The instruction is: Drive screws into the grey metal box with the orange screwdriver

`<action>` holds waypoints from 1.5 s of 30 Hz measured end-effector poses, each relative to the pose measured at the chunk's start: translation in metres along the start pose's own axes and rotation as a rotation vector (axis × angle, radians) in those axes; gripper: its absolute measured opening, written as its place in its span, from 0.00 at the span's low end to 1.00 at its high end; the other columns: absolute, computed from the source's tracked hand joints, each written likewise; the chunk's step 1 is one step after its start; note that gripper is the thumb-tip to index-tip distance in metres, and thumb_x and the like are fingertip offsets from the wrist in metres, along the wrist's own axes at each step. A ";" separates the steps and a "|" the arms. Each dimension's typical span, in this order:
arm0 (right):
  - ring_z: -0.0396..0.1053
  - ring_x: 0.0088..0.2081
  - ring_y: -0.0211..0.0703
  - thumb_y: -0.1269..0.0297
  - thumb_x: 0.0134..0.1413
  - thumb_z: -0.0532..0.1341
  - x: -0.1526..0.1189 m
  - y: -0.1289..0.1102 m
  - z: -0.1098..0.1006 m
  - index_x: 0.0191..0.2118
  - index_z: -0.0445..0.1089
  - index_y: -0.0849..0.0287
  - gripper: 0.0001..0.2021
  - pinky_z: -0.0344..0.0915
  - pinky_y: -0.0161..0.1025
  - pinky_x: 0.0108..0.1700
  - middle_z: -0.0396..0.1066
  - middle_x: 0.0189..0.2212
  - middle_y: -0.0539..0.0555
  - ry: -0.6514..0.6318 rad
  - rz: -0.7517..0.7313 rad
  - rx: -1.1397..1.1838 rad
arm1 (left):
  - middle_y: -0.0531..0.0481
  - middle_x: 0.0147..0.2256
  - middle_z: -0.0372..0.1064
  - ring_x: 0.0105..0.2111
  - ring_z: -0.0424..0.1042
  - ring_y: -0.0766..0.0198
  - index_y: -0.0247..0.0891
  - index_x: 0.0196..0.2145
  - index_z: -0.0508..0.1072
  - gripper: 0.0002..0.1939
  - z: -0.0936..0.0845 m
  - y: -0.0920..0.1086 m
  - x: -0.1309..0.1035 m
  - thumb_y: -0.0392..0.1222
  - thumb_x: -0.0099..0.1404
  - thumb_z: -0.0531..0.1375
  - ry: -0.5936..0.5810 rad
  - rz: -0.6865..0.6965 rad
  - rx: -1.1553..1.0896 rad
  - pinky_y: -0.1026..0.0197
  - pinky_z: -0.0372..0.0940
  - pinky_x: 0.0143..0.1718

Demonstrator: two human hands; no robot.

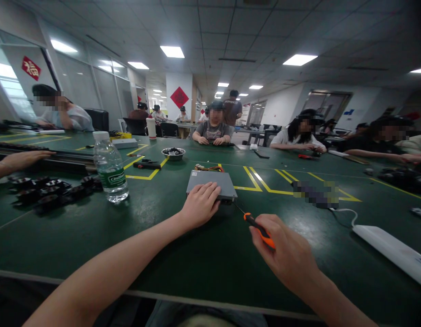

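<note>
A grey metal power supply unit (197, 179) lies flat on the green table in front of me, with its bundle of coloured wires (208, 168) at the far side. My left hand (201, 204) rests palm down on its top, fingers stretched out. In my right hand (285, 250) is an orange and black screwdriver (256, 225), gripped by the handle. Its thin shaft points to the near right corner of the unit; whether the tip touches a screw is too small to tell.
Left of me stand a water bottle (111, 170) and several black fans (48, 193). Behind the unit are a metal bowl (173, 154) of small parts and a black tool (147, 164). A white power strip (394, 250) lies right. Other people sit around the table; one's hand (26, 160) reaches in from the left.
</note>
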State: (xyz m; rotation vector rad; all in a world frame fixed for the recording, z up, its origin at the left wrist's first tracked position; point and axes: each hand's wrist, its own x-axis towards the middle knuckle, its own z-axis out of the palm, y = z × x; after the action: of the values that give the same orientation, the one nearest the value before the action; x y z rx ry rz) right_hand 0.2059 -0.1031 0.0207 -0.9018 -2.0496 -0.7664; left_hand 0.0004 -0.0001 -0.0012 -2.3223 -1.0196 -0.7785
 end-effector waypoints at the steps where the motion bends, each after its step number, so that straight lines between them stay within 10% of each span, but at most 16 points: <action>1: 0.69 0.28 0.39 0.70 0.58 0.53 0.002 0.002 0.001 0.40 0.61 0.62 0.05 0.65 0.34 0.27 0.70 0.31 0.56 -0.004 -0.049 0.020 | 0.40 0.54 0.62 0.54 0.62 0.55 0.34 0.53 0.63 0.19 0.000 0.000 0.000 0.43 0.66 0.49 0.006 0.001 0.000 0.52 0.58 0.51; 8: 0.65 0.27 0.38 0.74 0.50 0.55 0.005 0.018 0.013 0.28 0.60 0.58 0.05 0.65 0.37 0.29 0.71 0.30 0.55 0.103 -0.517 0.047 | 0.41 0.53 0.63 0.53 0.62 0.56 0.34 0.52 0.64 0.18 0.001 0.000 0.001 0.42 0.66 0.49 0.007 -0.009 -0.004 0.53 0.57 0.51; 31: 0.58 0.24 0.35 0.68 0.56 0.53 -0.005 -0.005 0.041 0.37 0.65 0.55 0.05 0.55 0.36 0.28 0.70 0.30 0.50 -0.163 -0.605 0.149 | 0.41 0.53 0.63 0.53 0.62 0.55 0.34 0.52 0.64 0.18 -0.003 0.002 0.001 0.42 0.67 0.48 0.015 0.000 0.004 0.53 0.58 0.50; 45: 0.62 0.27 0.34 0.71 0.53 0.57 -0.011 -0.002 0.044 0.38 0.66 0.55 0.07 0.61 0.35 0.32 0.71 0.37 0.53 -0.090 -0.621 0.211 | 0.39 0.54 0.63 0.53 0.62 0.55 0.34 0.53 0.64 0.19 -0.001 0.001 0.000 0.39 0.65 0.49 0.026 0.003 -0.020 0.50 0.58 0.51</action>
State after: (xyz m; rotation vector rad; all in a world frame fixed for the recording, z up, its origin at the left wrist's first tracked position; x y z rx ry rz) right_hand 0.1922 -0.0746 -0.0121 -0.1703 -2.4659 -0.8097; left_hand 0.0006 -0.0014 -0.0010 -2.3243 -1.0011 -0.8189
